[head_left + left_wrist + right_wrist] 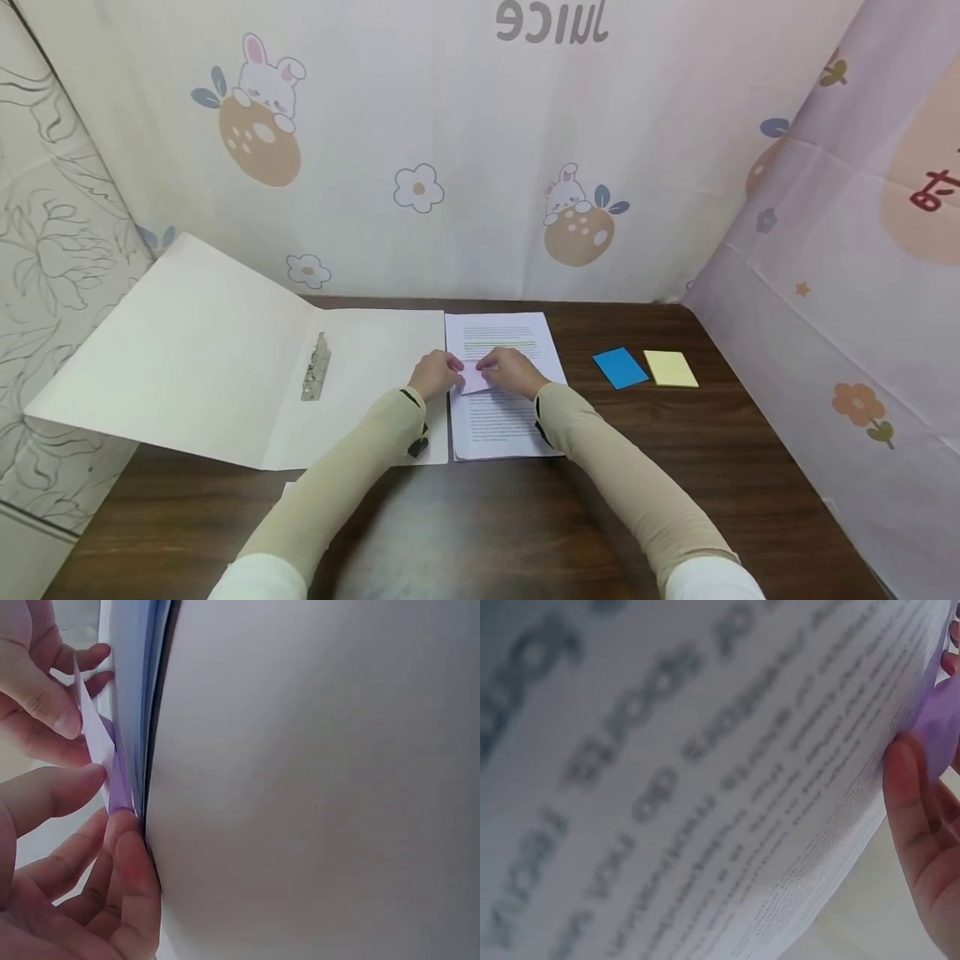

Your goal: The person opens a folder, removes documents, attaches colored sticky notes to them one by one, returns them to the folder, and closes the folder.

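A purple sticky note pad lies over a stack of printed pages, between both hands. My left hand grips its left side between thumb and fingers. From the right, my right hand pinches the purple paper. In the left wrist view, a purple sheet stands away from the layer behind it, with the right thumb against it. The right wrist view shows the purple paper at the fingers, close over the printed text. Green highlighting marks lines above the hands.
An open white binder with a metal clip lies left of the pages, its cover raised toward the left wall. A blue note pad and a yellow note pad lie at right on the dark wooden table. Patterned curtains surround the table.
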A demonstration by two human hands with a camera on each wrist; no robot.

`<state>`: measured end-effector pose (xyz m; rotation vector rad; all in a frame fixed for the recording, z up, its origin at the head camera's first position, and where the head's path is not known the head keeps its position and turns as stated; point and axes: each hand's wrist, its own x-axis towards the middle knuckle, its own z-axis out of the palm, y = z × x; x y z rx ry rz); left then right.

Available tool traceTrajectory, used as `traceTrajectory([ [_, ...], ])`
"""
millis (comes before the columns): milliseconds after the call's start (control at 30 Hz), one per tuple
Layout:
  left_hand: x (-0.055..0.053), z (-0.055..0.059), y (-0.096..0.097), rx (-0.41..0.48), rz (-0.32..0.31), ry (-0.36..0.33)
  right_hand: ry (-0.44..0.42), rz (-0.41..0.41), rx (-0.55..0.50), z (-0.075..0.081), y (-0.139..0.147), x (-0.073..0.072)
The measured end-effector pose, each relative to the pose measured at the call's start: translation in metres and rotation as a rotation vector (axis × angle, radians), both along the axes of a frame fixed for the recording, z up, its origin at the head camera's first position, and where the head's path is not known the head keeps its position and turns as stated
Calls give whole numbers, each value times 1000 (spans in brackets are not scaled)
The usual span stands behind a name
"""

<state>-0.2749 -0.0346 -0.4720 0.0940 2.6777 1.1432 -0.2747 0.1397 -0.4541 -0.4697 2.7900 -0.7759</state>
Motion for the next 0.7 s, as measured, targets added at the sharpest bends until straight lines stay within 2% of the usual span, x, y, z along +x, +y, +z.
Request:
traceTrajectory([
  [433, 0, 0, -1, -41, -30, -44, -20, 22, 79, -3, 0, 0],
  [700, 1, 1, 3, -138, -103, -3, 20, 34, 183, -1, -4, 5],
])
